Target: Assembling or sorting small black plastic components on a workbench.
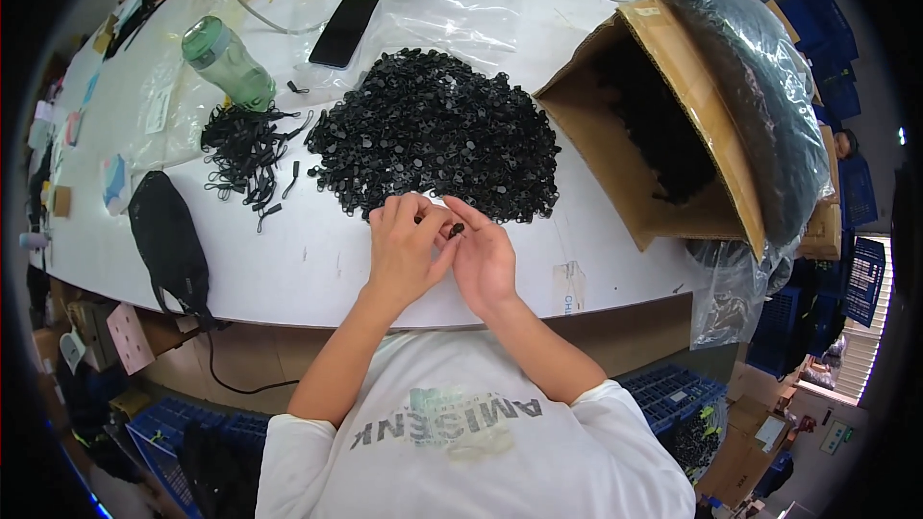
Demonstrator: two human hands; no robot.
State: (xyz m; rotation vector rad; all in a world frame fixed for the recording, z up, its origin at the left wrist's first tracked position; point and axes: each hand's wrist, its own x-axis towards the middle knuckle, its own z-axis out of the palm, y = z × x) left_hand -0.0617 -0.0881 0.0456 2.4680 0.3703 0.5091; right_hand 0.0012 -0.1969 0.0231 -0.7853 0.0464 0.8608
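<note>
A small black piece (457, 229) is at the fingertips of both hands, above the table (356, 279) and just in front of a black heap. The left hand (399, 248) has its fingers curled in and its thumb drawn narrow against them, pinching the piece. The right hand (483, 264) is half cupped beside it, its fingers close together and the palm turned inward; I cannot tell whether it grips the piece too.

The heap (437, 130) is a broad mound of small black parts, many with loops, spread across the middle of the table. To its left lies a smaller tangle of black cords (240, 156), with a few strays near the heap. A green, see-through bottle (236, 67) stands tilted in view just behind the tangle. A dark phone (344, 31) lies behind the heap, by clear plastic sheeting (452, 14). Nearer the table's front left is a black pouch (168, 235).

On the right, an open cardboard box (615, 178) lies on its side, its mouth toward the heap and dark contents inside. A plastic bag (755, 86) bulges beside it.
</note>
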